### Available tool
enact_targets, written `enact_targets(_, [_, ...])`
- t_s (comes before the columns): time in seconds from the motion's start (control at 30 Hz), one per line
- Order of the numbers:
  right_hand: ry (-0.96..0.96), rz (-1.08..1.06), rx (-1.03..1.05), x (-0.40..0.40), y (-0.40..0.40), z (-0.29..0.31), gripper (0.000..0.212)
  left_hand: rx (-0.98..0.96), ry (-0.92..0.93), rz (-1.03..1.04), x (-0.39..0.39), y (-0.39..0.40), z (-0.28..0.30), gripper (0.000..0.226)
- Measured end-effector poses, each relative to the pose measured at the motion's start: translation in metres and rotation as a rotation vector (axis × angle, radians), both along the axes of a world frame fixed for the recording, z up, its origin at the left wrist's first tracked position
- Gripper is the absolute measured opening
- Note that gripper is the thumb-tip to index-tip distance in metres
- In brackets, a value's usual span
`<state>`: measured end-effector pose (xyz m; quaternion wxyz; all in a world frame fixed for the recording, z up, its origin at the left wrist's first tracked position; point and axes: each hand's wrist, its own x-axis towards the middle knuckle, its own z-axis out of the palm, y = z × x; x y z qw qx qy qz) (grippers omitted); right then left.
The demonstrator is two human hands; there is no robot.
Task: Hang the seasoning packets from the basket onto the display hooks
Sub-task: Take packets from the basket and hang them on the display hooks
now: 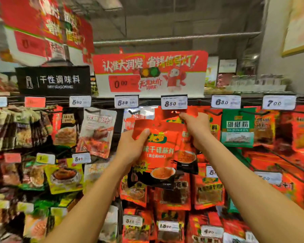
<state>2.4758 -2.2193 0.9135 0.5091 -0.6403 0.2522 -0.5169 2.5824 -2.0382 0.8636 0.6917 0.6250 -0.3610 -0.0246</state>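
My left hand (132, 146) grips a red seasoning packet (158, 151) by its upper left edge, holding it upright in front of the display. My right hand (196, 127) is raised just right of it, fingers pinching the top of a second red packet (187, 155) up at the hook (174, 112) under the 8.50 price tag (174, 102). That second packet hangs partly behind the first one. The basket is not in view.
Rows of hooks carry hanging packets: a green one (238, 128) to the right, pale ones (96, 132) to the left, more red ones below. Price tags line the top rail. A red promotional sign (150, 72) and a black seasoning sign (53, 80) stand above.
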Motion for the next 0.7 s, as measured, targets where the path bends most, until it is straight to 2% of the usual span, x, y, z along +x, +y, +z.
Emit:
enact_targets(0.3, [0.081,-0.008,0.052,0.008,-0.003,0.006,0.025,-0.027,0.135,-0.097,0.008,-0.018,0.008,0.017])
enact_targets(0.53, [0.061,0.025,0.101,0.015,-0.015,0.001,0.007,-0.004,0.178,-0.104,0.015,-0.028,0.006,0.032])
enact_targets(0.7, [0.016,0.16,0.219,0.012,-0.025,-0.005,0.019,-0.007,0.16,-0.089,0.012,-0.044,0.011,0.019])
